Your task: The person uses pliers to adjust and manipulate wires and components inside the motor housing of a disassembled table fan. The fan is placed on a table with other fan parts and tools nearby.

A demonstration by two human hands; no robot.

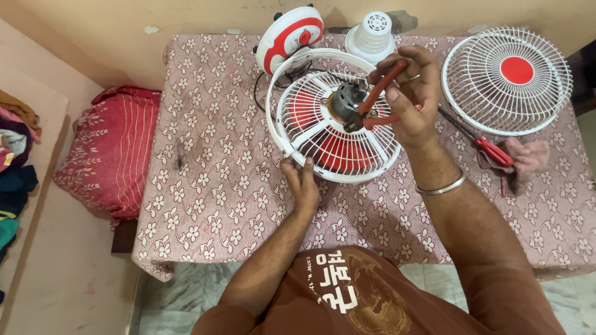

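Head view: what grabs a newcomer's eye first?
The half-dismantled fan at table centre: white rear guard, red blades and a bare grey motor. The right hand works red-handled pliers at that motor, while the left hand steadies the guard's lower rim. To the right lies the detached front grille with its red hub, a red-handled screwdriver just below it on the floral tablecloth.
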